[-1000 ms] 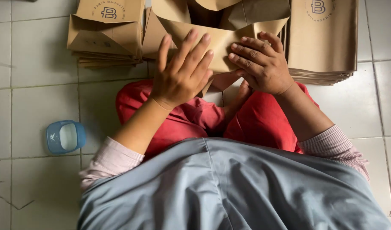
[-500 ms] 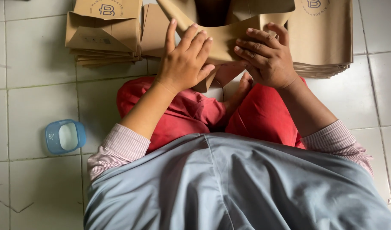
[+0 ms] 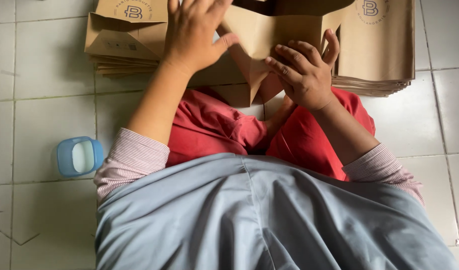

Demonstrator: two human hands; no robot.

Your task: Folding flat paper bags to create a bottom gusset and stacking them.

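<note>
A brown paper bag (image 3: 272,31), partly unfolded, stands in front of my crossed legs in red trousers (image 3: 214,127). My right hand (image 3: 303,72) holds its lower folded part, fingers laid across the paper and thumb up along the right edge. My left hand (image 3: 193,31) is stretched forward and palm down over the bag's left flap, with the thumb touching the flap's edge. Its fingertips are cut off by the top of the view. Whether the left fingers grip anything there is hidden.
A stack of flat brown paper bags (image 3: 123,42) lies on the tiled floor (image 3: 44,65) at the upper left, and a taller stack (image 3: 379,55) at the upper right. A small blue tub (image 3: 79,156) with white contents sits on the floor to my left.
My left hand has lifted off the bag's middle and reached forward and left toward the top of the view. The bag's flap has opened up. My right hand stayed on the fold.
</note>
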